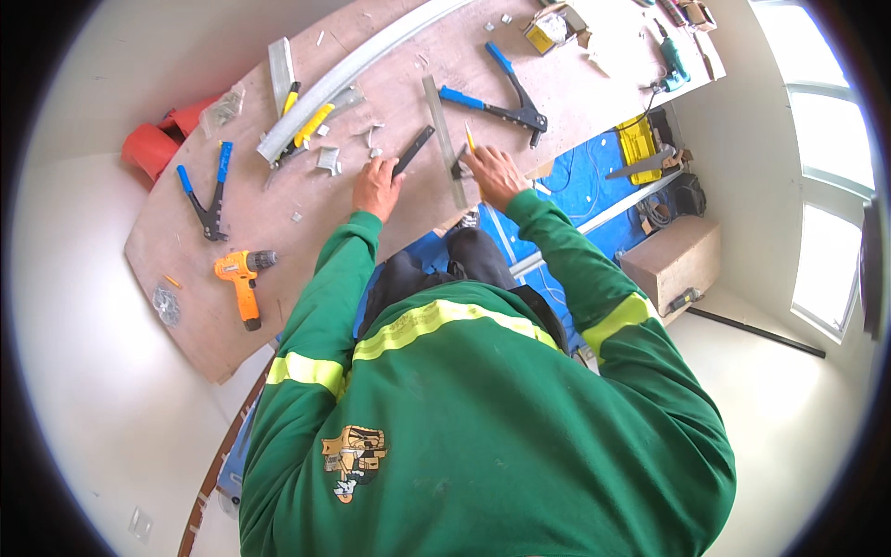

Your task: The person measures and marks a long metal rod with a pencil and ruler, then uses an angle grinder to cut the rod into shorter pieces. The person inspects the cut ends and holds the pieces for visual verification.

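Note:
My left hand (376, 188) rests on the tabletop, its fingers curled at the near end of a slim black bar-shaped tool (414, 150); its exact kind is unclear. A yellow pencil (470, 140) sticks up from the closed fingers of my right hand (497, 177). Between both hands lies a straight, narrow grey metal strip (441, 130), pointing away from me. Beside my right fingertips, at the strip's right edge, is a small dark piece (459, 161), partly hidden. A blue-handled hand riveter (520, 113) lies just beyond my right hand.
On the table (306, 237) are an orange drill (243, 278), another blue-handled riveter (212, 200), yellow-handled snips (314, 125), a long bent metal profile (348, 70) and scraps. A green drill (671, 63) lies far right. A hand saw (640, 167) and wooden box (673, 260) stand beyond the table's edge.

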The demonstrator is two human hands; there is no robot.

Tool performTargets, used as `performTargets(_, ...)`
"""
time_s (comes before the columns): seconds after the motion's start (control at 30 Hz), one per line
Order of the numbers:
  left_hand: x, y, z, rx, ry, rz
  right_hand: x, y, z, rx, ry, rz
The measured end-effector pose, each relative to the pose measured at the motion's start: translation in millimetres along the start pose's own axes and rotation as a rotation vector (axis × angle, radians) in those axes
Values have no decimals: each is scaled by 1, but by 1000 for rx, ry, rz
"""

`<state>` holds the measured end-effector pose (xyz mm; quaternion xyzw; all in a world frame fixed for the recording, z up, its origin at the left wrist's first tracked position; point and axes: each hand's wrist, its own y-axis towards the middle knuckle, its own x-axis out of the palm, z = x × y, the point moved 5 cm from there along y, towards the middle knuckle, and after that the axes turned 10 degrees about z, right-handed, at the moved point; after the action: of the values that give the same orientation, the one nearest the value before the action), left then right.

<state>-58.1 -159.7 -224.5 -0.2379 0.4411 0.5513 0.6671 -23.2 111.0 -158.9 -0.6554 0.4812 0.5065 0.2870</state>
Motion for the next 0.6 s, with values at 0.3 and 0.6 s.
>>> performTargets(0.3, -61, -8, -28, -105, -227, 116, 19, -4, 4, 6, -57, -48)
performTargets(0.6, -112, -17, -46, -217, -242, 268, 33, 25, 8, 103, -186, -60)
